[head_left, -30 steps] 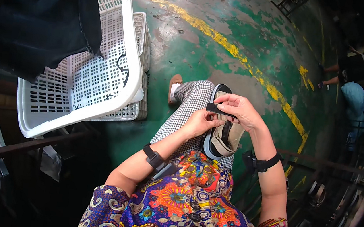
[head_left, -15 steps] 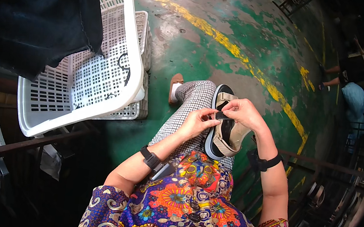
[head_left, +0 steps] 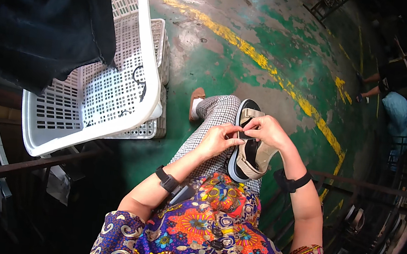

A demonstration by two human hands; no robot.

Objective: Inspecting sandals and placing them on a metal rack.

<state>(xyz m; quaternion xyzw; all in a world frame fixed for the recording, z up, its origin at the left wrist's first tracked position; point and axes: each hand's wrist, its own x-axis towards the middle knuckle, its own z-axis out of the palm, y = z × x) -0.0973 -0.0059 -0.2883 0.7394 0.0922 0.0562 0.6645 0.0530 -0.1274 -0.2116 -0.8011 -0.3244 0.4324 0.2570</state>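
Observation:
A beige sandal (head_left: 249, 167) with a black footbed and pale sole rests on my thigh, its toe end away from me. Over its middle, my left hand (head_left: 221, 139) and my right hand (head_left: 268, 132) meet with fingertips almost touching. From the left side, my left thumb and forefinger close on the sandal's strap. My right thumb and forefinger pinch the same strap from the other side. The fingers partly cover the strap, and its held ends are hard to make out. Beyond them lies the beige toe strap (head_left: 251, 114).
At the left stands a white plastic basket (head_left: 152, 98), with a black cord (head_left: 139, 77) inside and dark cloth (head_left: 50, 19) hanging over it. More crates (head_left: 161, 107) are beneath. A metal rack (head_left: 372, 189) with sandals is at right. Another person (head_left: 395, 76) is far right.
My right hand has shifted slightly left and down, closer to my left fingertips. The dark strap piece between the hands is now more covered. The basket appears slightly lower in view.

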